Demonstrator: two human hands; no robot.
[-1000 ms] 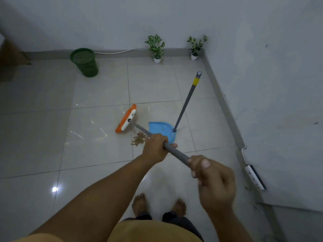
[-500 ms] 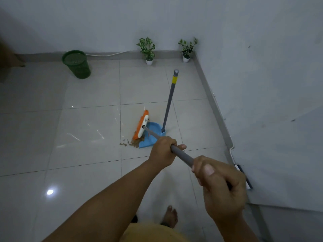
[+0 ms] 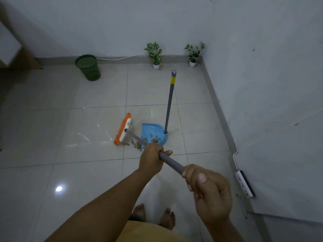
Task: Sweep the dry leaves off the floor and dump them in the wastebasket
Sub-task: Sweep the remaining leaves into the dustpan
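Both hands, left [image 3: 151,159] and right [image 3: 208,193], keep a clenched grip on the broom [image 3: 123,129] handle. Dry leaves [image 3: 135,144] lie just beside the blue dustpan [image 3: 153,132] (some inside); the wastebasket [image 3: 88,69] stands well apart.

The floor [image 3: 90,130] was glossy pale tile. On it stood a green wastebasket [image 3: 88,69] by the far wall, two potted plants [image 3: 154,55] near the corner, and a blue dustpan [image 3: 153,134] with its handle upright. Dry leaves [image 3: 135,145] lay scattered between the dustpan's mouth and an orange broom head [image 3: 122,129]. A power strip [image 3: 244,183] lay along the right wall.
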